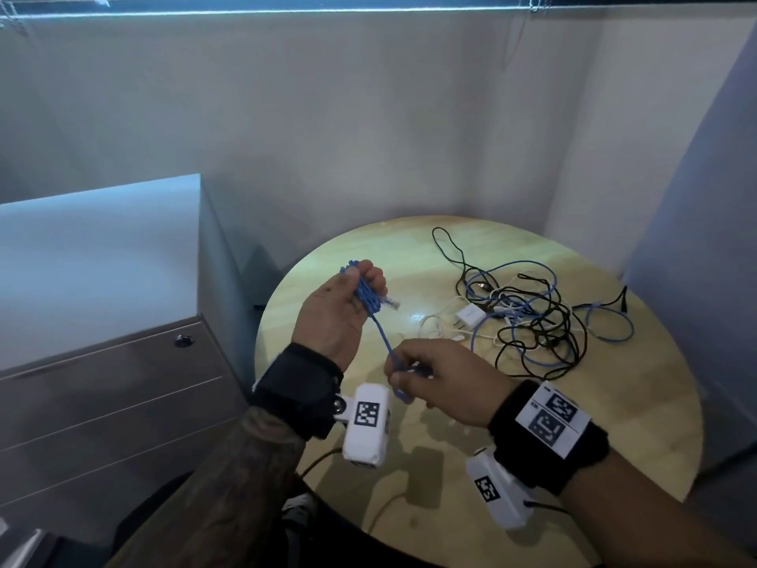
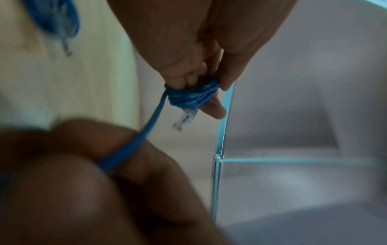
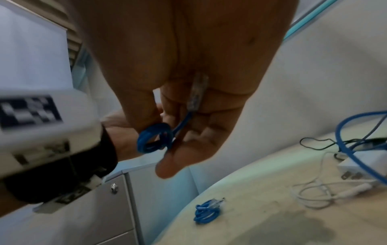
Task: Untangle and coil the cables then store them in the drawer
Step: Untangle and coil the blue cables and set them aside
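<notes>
At frame centre, our left hand [image 1: 342,309] grips the coiled blue cable [image 1: 368,299] while our right hand [image 1: 434,379] pinches its tail; we judge the next move is finishing the wrap, then the drawer [image 1: 110,362].

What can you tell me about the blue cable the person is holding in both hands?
The blue cable is thin and round, with a clear plastic plug sticking out of a small bundle of loops. The left hand grips that bundle above the round wooden table. One strand runs taut down to the right hand, which pinches it.
</notes>
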Demonstrator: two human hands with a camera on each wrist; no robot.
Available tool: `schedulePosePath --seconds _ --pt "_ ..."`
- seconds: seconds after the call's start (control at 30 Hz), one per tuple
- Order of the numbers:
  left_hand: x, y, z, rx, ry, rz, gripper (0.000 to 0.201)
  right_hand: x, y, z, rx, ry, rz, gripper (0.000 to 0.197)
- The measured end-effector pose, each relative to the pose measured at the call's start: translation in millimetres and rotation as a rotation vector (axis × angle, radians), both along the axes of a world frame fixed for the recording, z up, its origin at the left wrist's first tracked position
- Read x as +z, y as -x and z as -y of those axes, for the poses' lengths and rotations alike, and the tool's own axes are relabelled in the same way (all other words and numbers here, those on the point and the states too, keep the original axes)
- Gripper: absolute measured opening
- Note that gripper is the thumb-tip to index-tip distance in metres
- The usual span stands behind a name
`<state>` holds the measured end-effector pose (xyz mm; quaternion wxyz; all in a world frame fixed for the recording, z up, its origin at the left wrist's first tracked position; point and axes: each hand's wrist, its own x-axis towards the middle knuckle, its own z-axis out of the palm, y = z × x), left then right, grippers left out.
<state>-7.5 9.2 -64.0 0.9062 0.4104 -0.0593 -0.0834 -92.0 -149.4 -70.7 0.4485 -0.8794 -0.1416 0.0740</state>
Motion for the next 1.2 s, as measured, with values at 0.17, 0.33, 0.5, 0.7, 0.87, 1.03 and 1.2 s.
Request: schedulePosePath --seconds 0.17,0.33,0.5,0.7,0.87,1.03,1.2 --pt "-10 7 3 0.158 -0.725 0.366 0.02 12 -1 9 -0.081 0.103 0.122 0.048" --pt "-19 10 -3 0.017 -1.062 0.554 0.021 32 3 34 -0.125 0.099 0.132 0.037" --pt "-25 3 -25 -0.178 -1.353 0.477 0.044 41 -1 80 -0.382 -0.018 0.249 0.041" --pt "-25 26 -8 -0.426 -1.385 0.584 0.041 37 -14 109 -0.686 0.182 0.395 0.056" --pt "-16 29 -2 -0.394 -0.995 0.328 0.042 23 -18 111 -0.625 0.521 0.276 0.064" --pt "-7 36 4 -0.417 -0.951 0.315 0.049 10 -15 67 -0.365 0.464 0.497 0.034" --pt "3 40 7 -0.393 -0.879 0.245 0.045 19 -1 23 -0.134 -0.079 0.215 0.026"
